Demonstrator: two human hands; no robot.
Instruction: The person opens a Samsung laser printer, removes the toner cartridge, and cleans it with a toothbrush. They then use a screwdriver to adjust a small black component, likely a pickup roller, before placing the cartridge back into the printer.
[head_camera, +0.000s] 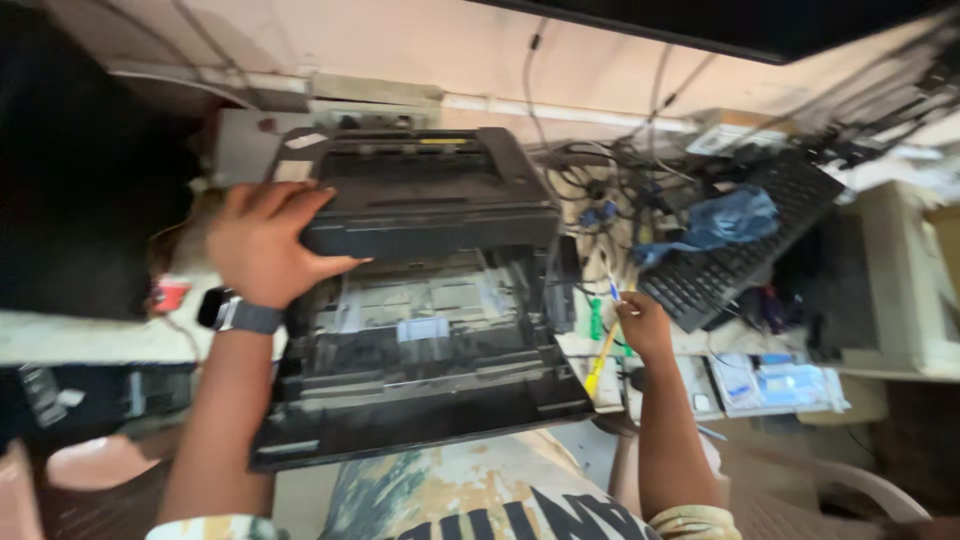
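Beside the printer (430, 290), right hand (645, 325) holds screwdriver (601, 362) tip-up, handle toward the person

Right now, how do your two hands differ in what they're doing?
The left hand lies open and flat on the black printer; the right hand is closed around a yellow-handled screwdriver. The left wears a wristwatch; the right wrist is bare. Both arms are bare.

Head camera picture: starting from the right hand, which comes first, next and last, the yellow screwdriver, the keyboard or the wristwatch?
From the right hand:
1. Yellow screwdriver, in the hand's own grip, pointing down beside the printer.
2. Keyboard, up and to the right on the cluttered desk.
3. Wristwatch, far across on the left wrist, beyond the printer.
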